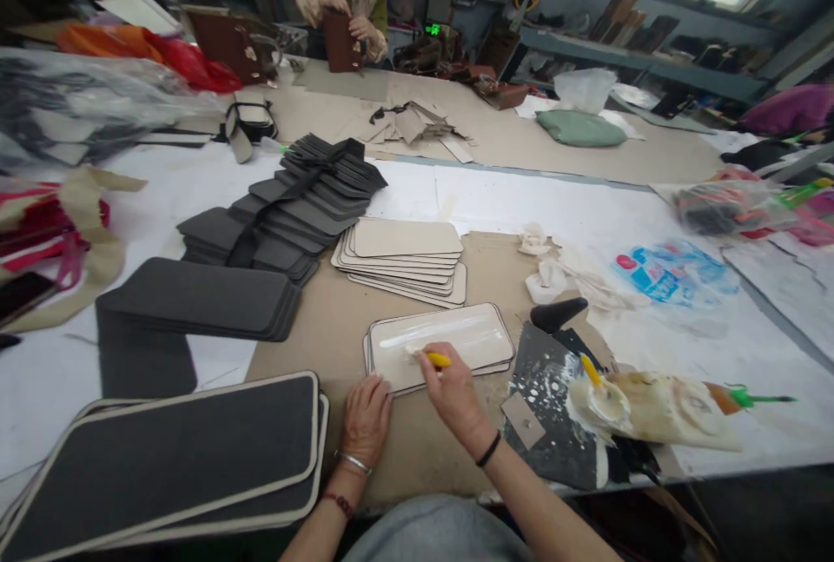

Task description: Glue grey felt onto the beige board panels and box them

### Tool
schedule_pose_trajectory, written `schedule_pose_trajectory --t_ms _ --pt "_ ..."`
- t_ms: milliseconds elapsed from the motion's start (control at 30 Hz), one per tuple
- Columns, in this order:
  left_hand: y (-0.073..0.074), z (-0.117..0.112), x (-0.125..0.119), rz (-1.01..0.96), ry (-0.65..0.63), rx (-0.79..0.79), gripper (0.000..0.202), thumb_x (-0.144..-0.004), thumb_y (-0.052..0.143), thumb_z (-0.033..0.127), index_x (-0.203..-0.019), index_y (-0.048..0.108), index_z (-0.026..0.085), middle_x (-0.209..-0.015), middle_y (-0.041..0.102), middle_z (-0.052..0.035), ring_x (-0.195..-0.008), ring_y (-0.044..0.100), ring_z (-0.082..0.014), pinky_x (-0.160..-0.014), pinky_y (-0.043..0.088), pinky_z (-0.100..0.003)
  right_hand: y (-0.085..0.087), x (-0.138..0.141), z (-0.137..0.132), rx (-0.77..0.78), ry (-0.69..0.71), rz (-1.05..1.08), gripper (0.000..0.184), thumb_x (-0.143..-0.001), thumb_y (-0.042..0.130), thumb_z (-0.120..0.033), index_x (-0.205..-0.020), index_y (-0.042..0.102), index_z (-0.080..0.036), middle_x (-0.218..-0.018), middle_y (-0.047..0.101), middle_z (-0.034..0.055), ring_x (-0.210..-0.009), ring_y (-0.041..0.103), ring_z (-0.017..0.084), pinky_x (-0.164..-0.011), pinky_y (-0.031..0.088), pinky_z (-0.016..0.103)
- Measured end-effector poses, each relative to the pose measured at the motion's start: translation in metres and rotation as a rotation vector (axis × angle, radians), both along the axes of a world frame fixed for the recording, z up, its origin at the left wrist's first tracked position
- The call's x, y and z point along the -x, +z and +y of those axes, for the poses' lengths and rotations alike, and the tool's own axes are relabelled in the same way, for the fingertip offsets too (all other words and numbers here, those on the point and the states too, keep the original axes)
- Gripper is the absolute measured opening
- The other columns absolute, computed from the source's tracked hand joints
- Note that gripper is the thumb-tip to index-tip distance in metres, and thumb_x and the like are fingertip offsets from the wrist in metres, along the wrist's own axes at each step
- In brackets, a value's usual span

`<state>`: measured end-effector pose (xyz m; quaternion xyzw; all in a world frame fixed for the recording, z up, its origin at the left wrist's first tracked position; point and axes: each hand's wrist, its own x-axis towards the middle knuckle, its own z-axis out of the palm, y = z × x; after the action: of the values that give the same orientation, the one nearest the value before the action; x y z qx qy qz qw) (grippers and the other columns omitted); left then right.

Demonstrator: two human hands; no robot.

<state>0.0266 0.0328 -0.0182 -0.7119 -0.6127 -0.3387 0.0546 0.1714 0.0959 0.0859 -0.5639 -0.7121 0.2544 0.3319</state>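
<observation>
My right hand (453, 393) is closed around a small brush with a yellow handle (438, 360). Its whitish tip touches a cream rounded panel (466, 332), the top one of a short stack, where a wet, shiny streak of white paste shows. My left hand (367, 416) lies with its fingers flat and close together, fingertips at the panel's near left corner. To the right, a glue-coated pot (603, 406) holds another yellow-handled tool (592, 369). Behind the panel sits a fanned pile of similar cream panels (407, 238).
Dark panels with pale borders (175, 449) lie front left. Beyond them are plain dark panels (201, 293) and a strapped bundle of dark pieces (280, 206). A glue-spattered dark board (553, 397) lies right. Across the table a person (355, 2) holds a brown bag (342, 41).
</observation>
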Motion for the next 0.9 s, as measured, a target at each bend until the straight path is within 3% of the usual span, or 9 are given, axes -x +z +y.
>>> schedule_pose_trajectory --t_ms 100,267,333,400,500,567,633,733,900 --pt "0.004 0.000 -0.002 -0.037 0.018 -0.007 0.010 -0.081 0.048 0.016 -0.086 0.057 0.016 -0.091 0.062 -0.0071 -0.090 0.056 -0.0185 -0.078 0.047 -0.034 0.001 -0.007 0.010 0.094 -0.111 0.096 0.020 -0.083 0.044 -0.035 -0.078 0.054 -0.018 -0.075 0.058 0.0045 -0.071 0.054 0.016 -0.069 0.042 0.028" --pt "0.006 -0.001 -0.003 -0.095 0.037 -0.017 0.009 -0.081 0.049 0.018 -0.083 0.058 0.016 -0.092 0.060 -0.0082 -0.090 0.055 -0.0176 -0.076 0.049 -0.033 -0.009 0.022 0.000 0.301 -0.068 0.282 0.025 -0.081 0.044 -0.042 -0.076 0.053 -0.019 -0.068 0.057 0.0006 -0.059 0.055 0.014 -0.060 0.043 0.025" --pt "0.006 -0.001 -0.003 -0.097 0.041 -0.009 0.010 -0.081 0.050 0.019 -0.082 0.059 0.017 -0.091 0.059 -0.0084 -0.089 0.054 -0.0176 -0.075 0.049 -0.032 -0.016 0.016 0.001 0.312 -0.101 0.264 0.027 -0.080 0.044 -0.044 -0.076 0.054 -0.019 -0.066 0.058 0.0005 -0.058 0.056 0.015 -0.060 0.043 0.026" --pt "0.004 -0.002 -0.002 -0.090 0.040 -0.004 0.010 -0.080 0.050 0.018 -0.081 0.060 0.017 -0.090 0.058 -0.0079 -0.088 0.054 -0.0177 -0.074 0.049 -0.032 -0.023 -0.011 0.007 0.281 -0.191 0.181 0.029 -0.079 0.044 -0.046 -0.078 0.054 -0.018 -0.066 0.059 0.0016 -0.059 0.057 0.016 -0.061 0.043 0.027" --pt "0.002 -0.002 -0.002 -0.082 0.032 -0.005 0.010 -0.080 0.050 0.018 -0.081 0.060 0.018 -0.089 0.058 -0.0074 -0.088 0.054 -0.0181 -0.075 0.049 -0.033 -0.026 -0.080 0.023 0.205 -0.373 -0.015 0.034 -0.076 0.045 -0.049 -0.081 0.056 -0.017 -0.066 0.062 0.0042 -0.061 0.058 0.019 -0.062 0.042 0.030" --pt "0.000 -0.001 -0.001 -0.085 0.026 -0.008 0.010 -0.080 0.050 0.019 -0.081 0.060 0.018 -0.089 0.058 -0.0072 -0.088 0.054 -0.0182 -0.075 0.048 -0.033 -0.020 -0.123 0.029 0.158 -0.478 -0.124 0.036 -0.075 0.044 -0.050 -0.080 0.058 -0.017 -0.063 0.062 0.0052 -0.063 0.059 0.022 -0.064 0.042 0.033" --pt "-0.001 0.000 0.000 -0.088 0.022 -0.019 0.010 -0.080 0.051 0.019 -0.082 0.061 0.019 -0.088 0.058 -0.0069 -0.087 0.055 -0.0184 -0.074 0.049 -0.033 -0.010 -0.144 0.030 0.129 -0.539 -0.161 0.038 -0.074 0.045 -0.051 -0.080 0.059 -0.016 -0.059 0.061 0.0052 -0.063 0.059 0.023 -0.063 0.042 0.034" --pt "-0.002 0.000 0.001 -0.099 0.005 -0.040 0.010 -0.080 0.051 0.019 -0.084 0.060 0.018 -0.088 0.059 -0.0072 -0.087 0.055 -0.0185 -0.074 0.049 -0.033 0.000 -0.123 0.018 0.137 -0.527 -0.028 0.036 -0.074 0.048 -0.050 -0.082 0.058 -0.017 -0.061 0.062 0.0045 -0.060 0.059 0.021 -0.062 0.043 0.033" --pt "-0.004 -0.002 0.002 -0.154 -0.010 -0.044 0.011 -0.081 0.049 0.020 -0.088 0.058 0.016 -0.090 0.060 -0.0083 -0.087 0.057 -0.0179 -0.075 0.050 -0.033 -0.010 -0.012 -0.011 0.329 -0.274 0.401 0.024 -0.077 0.048 -0.042 -0.078 0.054 -0.019 -0.068 0.061 0.0029 -0.058 0.059 0.016 -0.056 0.047 0.028"
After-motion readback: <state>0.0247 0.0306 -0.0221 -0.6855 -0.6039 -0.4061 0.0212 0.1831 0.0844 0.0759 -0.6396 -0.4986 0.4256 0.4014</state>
